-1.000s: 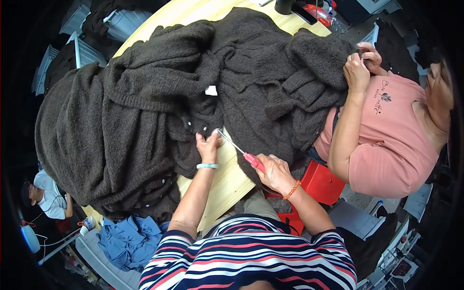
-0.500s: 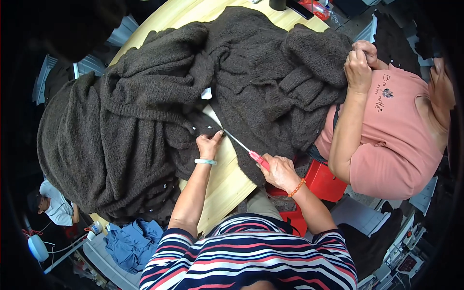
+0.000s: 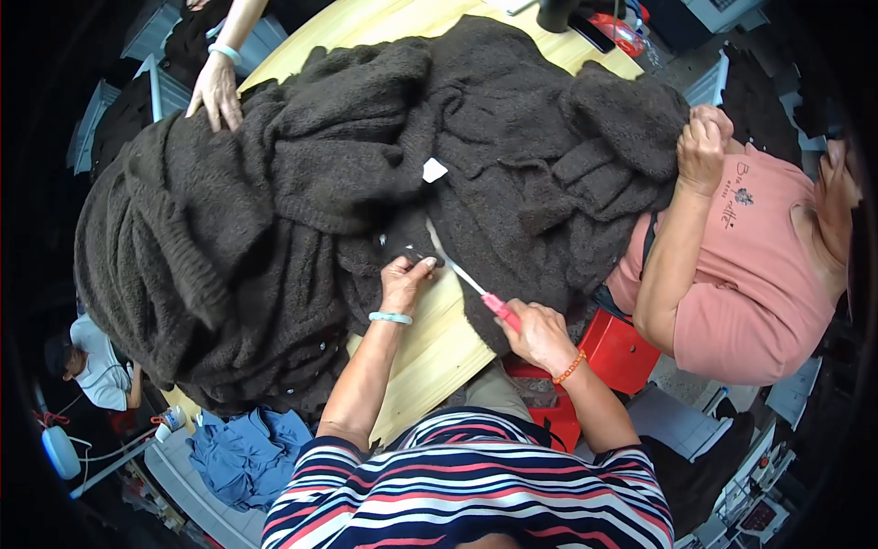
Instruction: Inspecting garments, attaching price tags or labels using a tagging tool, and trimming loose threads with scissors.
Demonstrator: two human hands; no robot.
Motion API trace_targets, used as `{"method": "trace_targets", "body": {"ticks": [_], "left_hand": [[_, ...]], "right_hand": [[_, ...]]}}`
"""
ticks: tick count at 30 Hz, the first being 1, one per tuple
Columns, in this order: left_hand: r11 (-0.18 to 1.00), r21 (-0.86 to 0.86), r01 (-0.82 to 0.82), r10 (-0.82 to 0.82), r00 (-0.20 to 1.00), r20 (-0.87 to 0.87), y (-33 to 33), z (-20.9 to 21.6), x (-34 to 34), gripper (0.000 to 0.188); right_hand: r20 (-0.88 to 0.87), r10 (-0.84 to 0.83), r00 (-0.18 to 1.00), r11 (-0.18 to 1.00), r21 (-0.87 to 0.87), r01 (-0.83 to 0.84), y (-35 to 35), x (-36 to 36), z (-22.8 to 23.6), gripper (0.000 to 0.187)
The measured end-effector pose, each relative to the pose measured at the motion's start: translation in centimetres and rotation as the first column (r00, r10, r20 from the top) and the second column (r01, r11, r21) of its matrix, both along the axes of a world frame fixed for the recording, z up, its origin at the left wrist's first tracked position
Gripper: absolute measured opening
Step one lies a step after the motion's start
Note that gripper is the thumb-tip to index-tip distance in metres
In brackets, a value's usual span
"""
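Dark brown knit garments [image 3: 512, 119] lie heaped across a pale wooden table [image 3: 425, 348]. My left hand [image 3: 405, 282], with a pale bangle at its wrist, is closed in a pinch on the edge of a dark knit garment [image 3: 402, 233] that carries small shiny buttons. Closed round the red handle of a screwdriver-like tool [image 3: 498, 309] is my right hand [image 3: 540, 340], which wears an orange bead bracelet. The tool's thin metal shaft points up and left toward my left fingertips. Its tip is blurred, and I cannot tell whether it touches the cloth.
A co-worker's hand [image 3: 217, 90] rests on the heap at the far left. Another person in a pink top [image 3: 750, 265] sits at the right, hands at the cloth. Red stools [image 3: 617, 348] stand beside me. Blue cloth [image 3: 247, 457] lies at lower left.
A co-worker's hand has come onto the heap from the upper left. My left hand has moved slightly right and down with the garment edge; the tool's tip has drawn away from my left thumb.
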State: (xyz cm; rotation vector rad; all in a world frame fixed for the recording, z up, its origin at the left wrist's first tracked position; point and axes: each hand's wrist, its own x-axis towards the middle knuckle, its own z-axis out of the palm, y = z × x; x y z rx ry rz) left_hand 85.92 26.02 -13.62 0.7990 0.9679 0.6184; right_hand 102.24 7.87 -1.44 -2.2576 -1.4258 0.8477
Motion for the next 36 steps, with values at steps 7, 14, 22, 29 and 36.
{"method": "trace_targets", "body": {"ticks": [7,14,22,29,36], "left_hand": [[0.843,0.368,-0.392,0.484,0.851,-0.202,1.2,1.7,0.5,0.082],[0.799,0.425,-0.425,0.461,0.887,0.021,8.3,5.8,2.6,0.024],[0.651,0.534,-0.540,0.634,0.773,0.009,8.0,4.9,4.3,0.034],[0.727,0.253,-0.639,0.636,0.765,0.103,11.0,7.3,5.9,0.083],[0.761,0.260,-0.594,0.561,0.804,0.194,13.4,12.0,13.2,0.019]], "right_hand": [[-0.012,0.011,1.000,0.999,0.049,-0.011,-0.8,-0.6,-0.9,0.016],[-0.047,0.050,0.998,0.999,0.025,-0.049,1.9,-1.2,2.2,0.019],[0.046,0.027,0.999,1.000,0.009,-0.028,1.8,0.4,2.6,0.021],[0.019,0.027,0.999,0.999,0.032,-0.027,1.0,0.1,0.5,0.021],[0.000,0.029,1.000,0.999,0.015,-0.029,1.1,0.8,0.4,0.020]]}}
